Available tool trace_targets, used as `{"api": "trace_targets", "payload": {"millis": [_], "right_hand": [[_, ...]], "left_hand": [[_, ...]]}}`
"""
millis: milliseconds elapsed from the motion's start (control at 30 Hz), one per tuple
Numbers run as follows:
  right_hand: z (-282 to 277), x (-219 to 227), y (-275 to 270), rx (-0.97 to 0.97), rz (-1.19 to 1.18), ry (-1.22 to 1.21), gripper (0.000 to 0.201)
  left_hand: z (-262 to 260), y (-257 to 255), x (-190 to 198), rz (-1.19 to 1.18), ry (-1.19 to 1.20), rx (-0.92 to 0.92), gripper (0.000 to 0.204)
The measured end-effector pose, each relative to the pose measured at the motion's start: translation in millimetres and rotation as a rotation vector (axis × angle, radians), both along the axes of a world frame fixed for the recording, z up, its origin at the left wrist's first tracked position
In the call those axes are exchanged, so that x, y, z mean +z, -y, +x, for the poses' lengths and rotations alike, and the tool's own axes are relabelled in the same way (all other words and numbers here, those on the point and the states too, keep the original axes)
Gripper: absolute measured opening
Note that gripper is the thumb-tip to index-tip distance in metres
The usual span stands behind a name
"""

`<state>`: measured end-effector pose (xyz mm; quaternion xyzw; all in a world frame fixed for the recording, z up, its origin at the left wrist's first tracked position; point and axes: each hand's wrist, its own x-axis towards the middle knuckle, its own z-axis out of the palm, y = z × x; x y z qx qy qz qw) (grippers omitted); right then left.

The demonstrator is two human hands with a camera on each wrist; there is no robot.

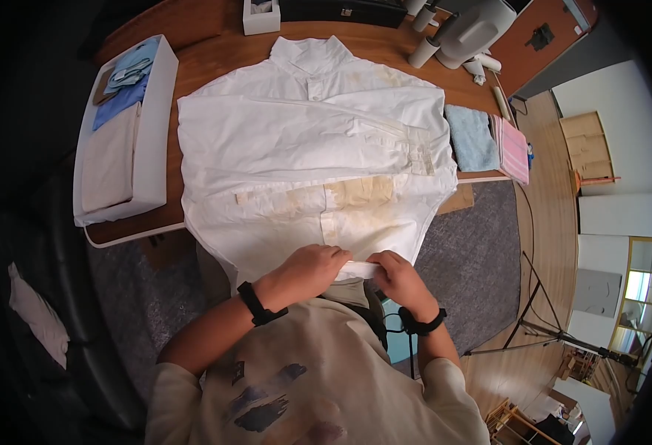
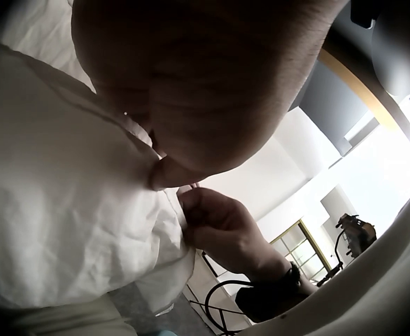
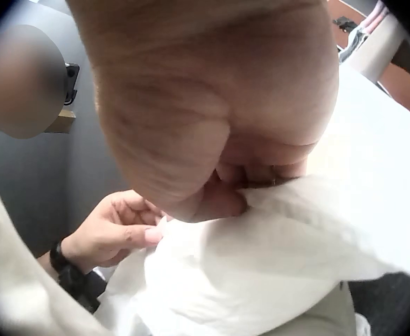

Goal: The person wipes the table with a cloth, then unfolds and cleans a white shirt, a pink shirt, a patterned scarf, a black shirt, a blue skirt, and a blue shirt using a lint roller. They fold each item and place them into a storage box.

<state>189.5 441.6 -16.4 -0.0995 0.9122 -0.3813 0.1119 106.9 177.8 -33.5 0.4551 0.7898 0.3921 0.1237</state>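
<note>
A white shirt (image 1: pixel 266 141) with yellowish-brown stains lies spread on the brown table, collar at the far side, one sleeve laid across its front. Its lower edge hangs over the table's near side. There the left hand (image 1: pixel 309 271) pinches the hem, and just to its right the right hand (image 1: pixel 402 280) pinches the same edge, a short folded strip of cloth between them. The left wrist view shows the right hand (image 2: pixel 226 227) with curled fingers on the cloth; in the right wrist view the left hand (image 3: pixel 117 227) holds the edge between thumb and fingers.
A white box (image 1: pixel 159 141) of folded cloths stands at the table's left. On the right lie a folded blue towel (image 1: pixel 472 137) and a pink one (image 1: pixel 511 148). White bottles and a grey-white appliance (image 1: pixel 478 31) stand at the back right. A black tripod (image 1: pixel 537 293) stands on the floor.
</note>
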Motion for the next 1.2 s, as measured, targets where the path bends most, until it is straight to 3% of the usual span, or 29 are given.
{"api": "trace_targets", "payload": {"millis": [167,367,633,700,867,967,1033,1200], "right_hand": [[8,1,-30,0.016,0.216,-0.057,0.029],[27,-16,-83,-0.093,0.266,-0.060,0.025],[31,3,-94,-0.230,0.358,-0.092,0.022],[30,-2,-100,-0.224,0.444,-0.236,0.028],[29,9,-104,-0.300,0.439,-0.267,0.029],[26,21,-114,-0.318,0.398,-0.324,0.027],[22,38,-113,-0.326,0.359,-0.368,0.026],[19,86,-98,-0.316,0.275,-0.436,0.025]], "left_hand": [[2,4,8,0.008,-0.012,-0.023,0.023],[12,8,17,0.034,0.017,-0.050,0.031],[17,8,33,0.060,0.013,-0.090,0.043],[19,10,38,0.064,0.033,-0.082,0.044],[23,12,47,0.093,0.078,-0.096,0.045],[23,16,49,0.160,0.124,-0.094,0.043],[19,22,54,0.118,0.231,-0.211,0.039],[26,43,45,0.125,0.206,-0.260,0.040]]}}
